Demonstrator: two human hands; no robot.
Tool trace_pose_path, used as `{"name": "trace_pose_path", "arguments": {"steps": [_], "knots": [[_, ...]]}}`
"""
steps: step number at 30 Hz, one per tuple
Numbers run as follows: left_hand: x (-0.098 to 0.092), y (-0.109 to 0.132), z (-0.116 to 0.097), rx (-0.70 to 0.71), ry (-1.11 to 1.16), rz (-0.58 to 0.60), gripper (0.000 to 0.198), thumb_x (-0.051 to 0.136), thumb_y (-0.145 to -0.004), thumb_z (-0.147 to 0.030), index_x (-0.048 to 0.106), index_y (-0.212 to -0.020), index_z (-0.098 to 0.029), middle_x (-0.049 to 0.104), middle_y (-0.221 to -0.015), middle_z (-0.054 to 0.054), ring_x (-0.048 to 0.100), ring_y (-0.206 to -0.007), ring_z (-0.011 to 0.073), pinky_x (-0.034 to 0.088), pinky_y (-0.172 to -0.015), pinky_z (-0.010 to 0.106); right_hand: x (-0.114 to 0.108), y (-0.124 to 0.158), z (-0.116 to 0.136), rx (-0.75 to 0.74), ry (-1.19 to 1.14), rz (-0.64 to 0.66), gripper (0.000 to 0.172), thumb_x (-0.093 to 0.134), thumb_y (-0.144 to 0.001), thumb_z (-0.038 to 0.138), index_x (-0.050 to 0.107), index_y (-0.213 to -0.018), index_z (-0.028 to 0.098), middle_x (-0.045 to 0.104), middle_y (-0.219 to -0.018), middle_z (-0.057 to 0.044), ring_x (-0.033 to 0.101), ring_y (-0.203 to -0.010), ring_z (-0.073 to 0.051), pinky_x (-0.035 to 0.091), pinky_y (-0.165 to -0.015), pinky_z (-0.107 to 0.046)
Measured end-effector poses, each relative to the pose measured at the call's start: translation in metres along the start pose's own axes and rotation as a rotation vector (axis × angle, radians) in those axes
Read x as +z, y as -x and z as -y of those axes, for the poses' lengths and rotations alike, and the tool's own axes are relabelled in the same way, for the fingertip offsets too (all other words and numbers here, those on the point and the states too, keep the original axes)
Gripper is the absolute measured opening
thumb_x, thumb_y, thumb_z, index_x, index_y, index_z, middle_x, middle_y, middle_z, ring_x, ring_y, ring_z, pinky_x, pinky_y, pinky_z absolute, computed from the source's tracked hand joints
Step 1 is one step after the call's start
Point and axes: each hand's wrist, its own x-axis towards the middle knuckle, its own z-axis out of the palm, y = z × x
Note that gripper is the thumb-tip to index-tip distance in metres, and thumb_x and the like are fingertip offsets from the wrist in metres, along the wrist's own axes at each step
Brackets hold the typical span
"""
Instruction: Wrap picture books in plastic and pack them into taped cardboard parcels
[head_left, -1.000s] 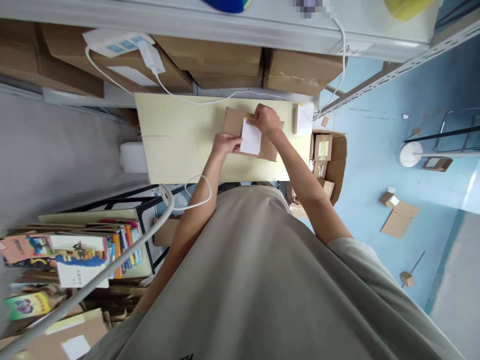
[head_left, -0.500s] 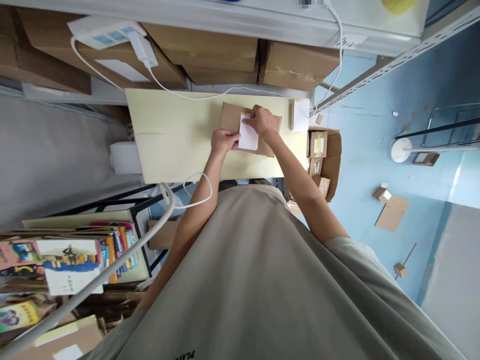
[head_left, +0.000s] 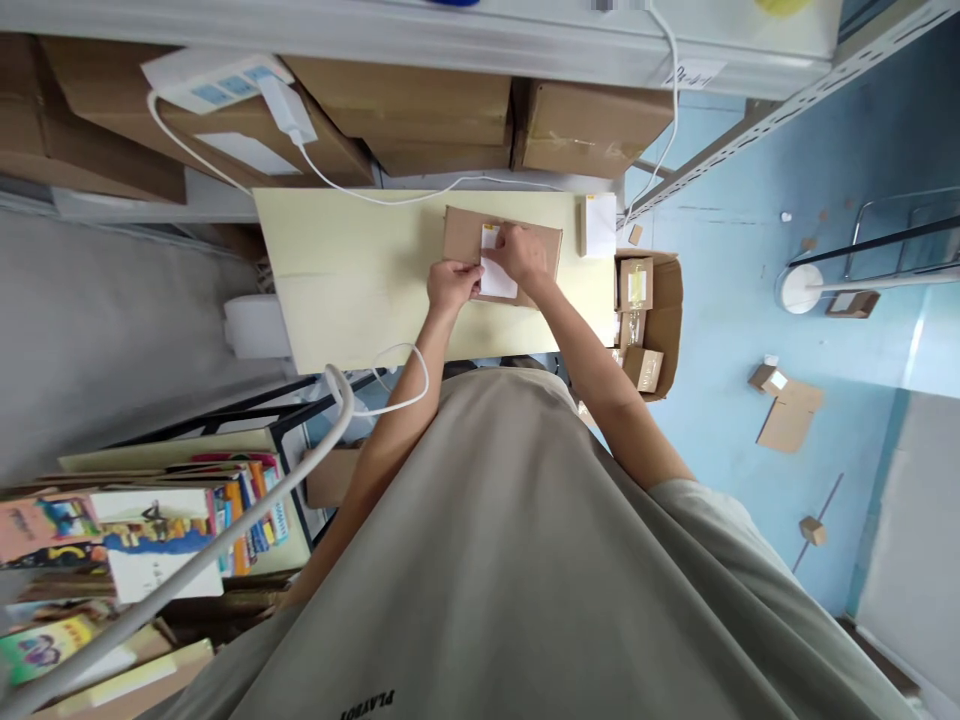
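A flat brown cardboard piece (head_left: 460, 236) lies slightly turned on the pale yellow tabletop (head_left: 352, 290). On it is a white label (head_left: 498, 282) with a small yellow mark at its top edge. My left hand (head_left: 451, 286) pinches the label's left edge, thumb and forefinger together. My right hand (head_left: 520, 254) lies over the label's upper right part, its fingers curled and thumb against the paper; the fingertips are partly hidden. To the right, near the table's edge, sits a white stack of labels (head_left: 598, 226) with a similar yellow mark.
An open carton (head_left: 666, 330) holding small boxes stands right of the table. Cardboard boxes (head_left: 592, 125) and a power strip (head_left: 217, 82) line the shelf behind. A white cable (head_left: 420, 198) crosses the table's back edge. Books (head_left: 247, 510) fill a rack at left, behind a grey tube (head_left: 247, 520).
My right hand has slid a little down and over the label, covering more of its right side. My left hand keeps its pinch at the left edge. The view has shifted slightly.
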Motion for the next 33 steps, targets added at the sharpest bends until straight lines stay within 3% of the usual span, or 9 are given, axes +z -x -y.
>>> {"name": "trace_pose_path", "arguments": {"steps": [7,13,19,27,30,33], "knots": [[-0.002,-0.002,0.004,0.017,-0.008,0.011,0.009,0.083,-0.092,-0.016,0.078,-0.086,-0.015,0.077,-0.075,0.003,0.072,-0.06,0.0127,0.059,-0.066,0.022,0.003,0.024,-0.035,0.049,-0.047,-0.051,0.017,0.083,-0.1,0.034,0.069,-0.1,0.023,0.08,-0.109,-0.01,0.073,-0.107,-0.032,0.063,-0.104,-0.051],[-0.004,-0.003,0.005,0.006,-0.023,0.04,0.009,0.085,-0.092,-0.017,0.078,-0.087,-0.015,0.078,-0.074,0.003,0.075,-0.063,0.014,0.061,-0.066,0.022,0.021,0.023,-0.01,0.042,-0.064,-0.064,0.016,0.082,-0.099,0.032,0.069,-0.1,0.023,0.08,-0.113,-0.011,0.075,-0.11,-0.033,0.063,-0.102,-0.051],[-0.006,0.0,0.005,0.036,-0.031,0.058,0.007,0.084,-0.091,-0.015,0.077,-0.09,-0.014,0.079,-0.077,0.003,0.076,-0.064,0.0146,0.063,-0.069,0.024,0.009,0.039,-0.023,0.115,-0.043,-0.06,0.02,0.087,-0.097,0.031,0.068,-0.098,0.023,0.08,-0.11,-0.009,0.075,-0.109,-0.032,0.062,-0.105,-0.05],[-0.013,0.002,0.016,0.096,-0.036,0.099,0.008,0.075,-0.094,-0.012,0.072,-0.089,-0.017,0.077,-0.075,0.001,0.072,-0.062,0.0121,0.06,-0.067,0.022,0.018,0.039,-0.011,0.095,-0.049,-0.042,0.021,0.088,-0.097,0.033,0.07,-0.099,0.023,0.081,-0.114,-0.011,0.075,-0.11,-0.032,0.062,-0.103,-0.048],[-0.018,0.001,0.02,0.14,-0.082,0.084,0.012,0.071,-0.101,-0.018,0.071,-0.089,-0.019,0.07,-0.066,-0.002,0.067,-0.055,0.012,0.055,-0.06,0.021,0.015,0.047,-0.018,0.111,-0.029,-0.035,0.022,0.09,-0.095,0.033,0.07,-0.097,0.023,0.082,-0.112,-0.011,0.076,-0.109,-0.032,0.063,-0.104,-0.048],[-0.021,-0.003,0.021,0.122,-0.113,0.06,0.019,0.071,-0.107,-0.029,0.071,-0.091,-0.02,0.06,-0.057,-0.005,0.063,-0.048,0.013,0.048,-0.053,0.021,0.021,0.051,-0.009,0.118,-0.034,-0.029,0.021,0.088,-0.098,0.036,0.072,-0.1,0.023,0.083,-0.114,-0.011,0.077,-0.11,-0.032,0.063,-0.104,-0.048]]}}
